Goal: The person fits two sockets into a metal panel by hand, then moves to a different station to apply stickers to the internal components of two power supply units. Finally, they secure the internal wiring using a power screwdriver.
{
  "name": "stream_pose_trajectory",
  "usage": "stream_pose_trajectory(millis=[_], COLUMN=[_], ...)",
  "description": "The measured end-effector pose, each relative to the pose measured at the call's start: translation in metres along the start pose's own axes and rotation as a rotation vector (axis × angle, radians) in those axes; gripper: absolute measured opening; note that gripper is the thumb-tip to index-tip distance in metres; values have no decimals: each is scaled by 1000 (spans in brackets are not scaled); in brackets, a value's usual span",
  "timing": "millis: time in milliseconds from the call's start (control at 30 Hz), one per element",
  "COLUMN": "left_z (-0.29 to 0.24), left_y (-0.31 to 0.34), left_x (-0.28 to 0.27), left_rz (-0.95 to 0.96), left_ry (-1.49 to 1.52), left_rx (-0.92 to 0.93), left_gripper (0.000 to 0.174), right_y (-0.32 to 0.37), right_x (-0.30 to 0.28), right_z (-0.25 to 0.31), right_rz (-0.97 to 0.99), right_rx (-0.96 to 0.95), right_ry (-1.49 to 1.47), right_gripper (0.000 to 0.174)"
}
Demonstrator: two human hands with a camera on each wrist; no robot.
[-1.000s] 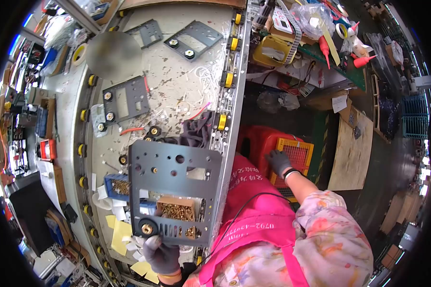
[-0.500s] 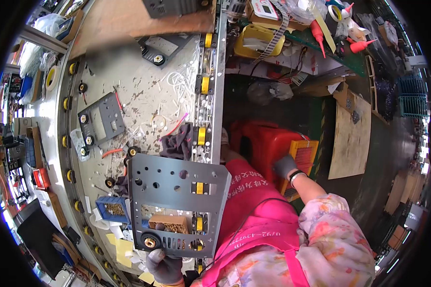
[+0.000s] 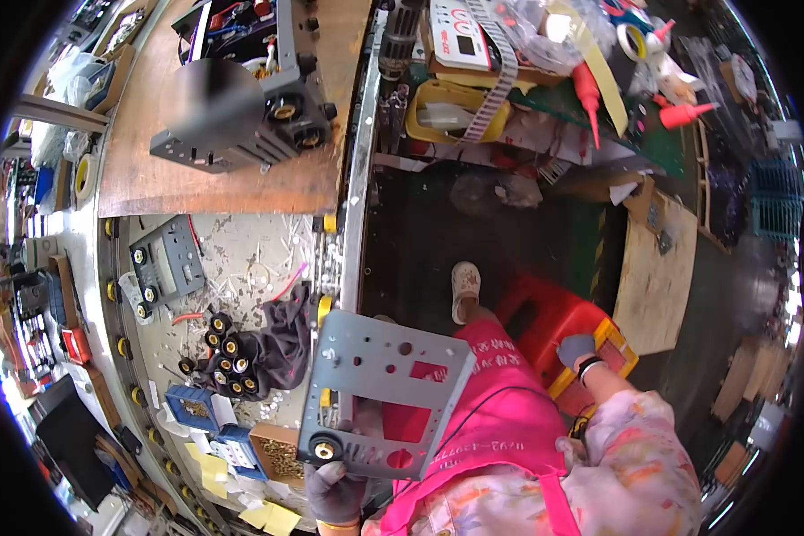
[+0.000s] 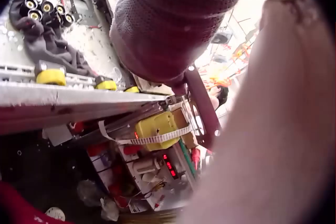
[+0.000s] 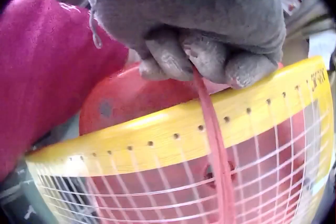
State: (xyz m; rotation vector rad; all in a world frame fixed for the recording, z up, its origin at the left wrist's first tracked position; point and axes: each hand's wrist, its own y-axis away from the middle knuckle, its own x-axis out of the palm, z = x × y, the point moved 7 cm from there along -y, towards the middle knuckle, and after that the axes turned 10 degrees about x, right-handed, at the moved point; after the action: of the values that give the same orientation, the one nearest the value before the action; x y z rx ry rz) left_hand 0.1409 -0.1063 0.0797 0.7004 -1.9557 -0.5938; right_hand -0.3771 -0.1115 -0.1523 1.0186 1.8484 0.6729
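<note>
A grey metal plate with holes [image 3: 380, 357] stands tilted in front of the pink apron [image 3: 500, 375]. My gloved left hand [image 3: 335, 494] pinches its lower left corner, beside a black round foot with a brass centre [image 3: 325, 448]. In the left wrist view the left glove [image 4: 163, 29] hides the fingers, with part of the plate [image 4: 202, 98] beyond it. At the red stool [image 3: 540, 313], my right hand [image 3: 577, 348] is by a yellow-framed grid [image 3: 618, 344]. The right wrist view shows the right glove [image 5: 194, 14] curled round a red strap [image 5: 211, 129] over the yellow frame [image 5: 157, 140].
On a wooden board [image 3: 304, 192] at the upper left stands a dark metal assembly [image 3: 299, 107]. Black feet [image 3: 228, 353], a dark cloth [image 3: 281, 339], a blue bin [image 3: 192, 407] and a box of small brass parts [image 3: 279, 454] lie on the bench. A plywood sheet [image 3: 665, 277] is at the right.
The head view has shifted, bringing the wooden board and assembly into sight. My left hand has carried the plate from over the bins toward the apron. The right hand, stool and grid appear lower and further right.
</note>
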Motion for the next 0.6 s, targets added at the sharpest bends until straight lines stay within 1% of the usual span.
stream_pose_trajectory(millis=[33,100,133,167,200,267,300,333,433,500,533,567,600], left_z=[16,55,74,95,114,150,166,181,202,203,202,201,196], left_y=[-7,-20,-31,-38,-45,-56,-60,-63,-65,-69,-66,-61,-59], left_x=[1,-1,8,20,22,10,-6,-23,-55,-84,-108,-128,-138], left_rz=[-51,-110,-50,-88,-65,-44,-58,-46,-48,-34,-21,-17,-13], left_ry=[-58,-121,-198,-162,-172,-165,-165,-154,-142,-162,-184,-201,-213], left_rx=[14,-38,-45,-94,-127,-196,-224,-255,-318,-333,-340,-350,-328], left_gripper=[66,69,68,64,62,60,60,60,58,57,56,55,55], right_y=[-19,-43,-57,-71,-79,-92,-89,-93,-112,-113,-104,-103,-100], right_x=[17,36,52,75,86,101,107,110,110,59,20,1,-21], right_z=[-11,-24,-30,-37,-42,-56,-62,-67,-60,-25,4,30,64], right_rz=[25,185,215,250,289,292,298,283,190,31,-130,-356,-454], right_rx=[43,117,103,89,77,42,26,23,15,-14,-49,-150,-210], right_ry=[4,-70,-33,4,42,51,52,41,228,88,-164,-336,-396], right_gripper=[39,40,39,38,37,38,39,35,31,25,24,24,24])
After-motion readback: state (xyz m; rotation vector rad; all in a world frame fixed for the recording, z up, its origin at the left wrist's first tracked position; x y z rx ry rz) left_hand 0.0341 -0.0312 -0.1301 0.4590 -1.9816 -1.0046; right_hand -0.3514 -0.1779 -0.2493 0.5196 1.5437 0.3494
